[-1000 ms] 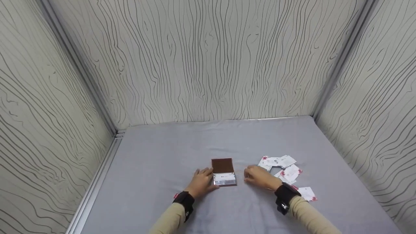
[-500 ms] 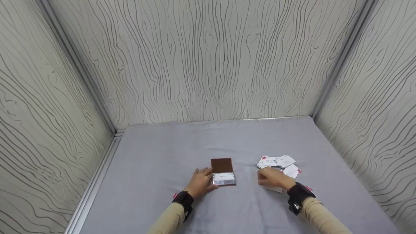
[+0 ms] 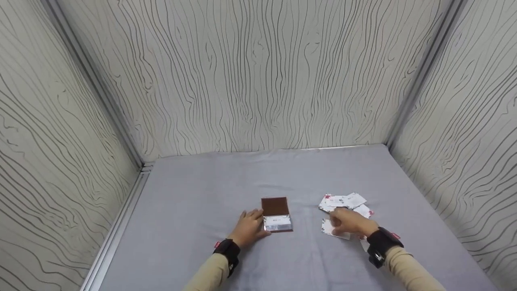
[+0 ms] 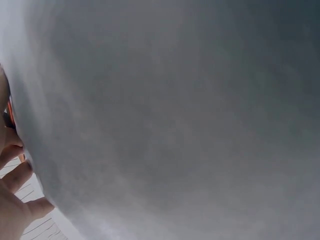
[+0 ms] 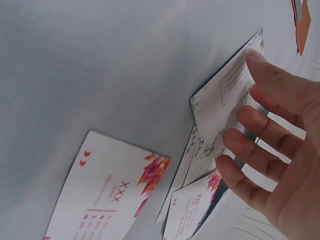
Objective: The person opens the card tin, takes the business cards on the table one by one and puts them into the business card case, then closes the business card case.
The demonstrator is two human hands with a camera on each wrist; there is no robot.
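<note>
A small brown card case (image 3: pixel 276 206) lies unfolded on the grey cloth, with a white card (image 3: pixel 277 220) in its lower half. My left hand (image 3: pixel 248 228) rests at the case's left side, fingers along that edge and thumb by the lower corner. In the left wrist view, only spread fingers (image 4: pixel 17 175) show at the border. My right hand (image 3: pixel 349 222) is over a loose business card (image 3: pixel 329 228). From the right wrist, its thumb (image 5: pixel 260 65) overlaps that card's end, the other fingers spread and gently bent.
Several white business cards (image 3: pixel 355 200) with floral corners overlap behind my right hand. Another card with red and orange print (image 5: pixel 105 190) lies apart from them, mostly behind my right wrist in the head view. Patterned wall panels (image 3: pixel 258 81) stand round the table.
My right hand has moved right, away from the card case, to the loose business card, which now shows under its fingers. My left hand has stayed beside the case.
</note>
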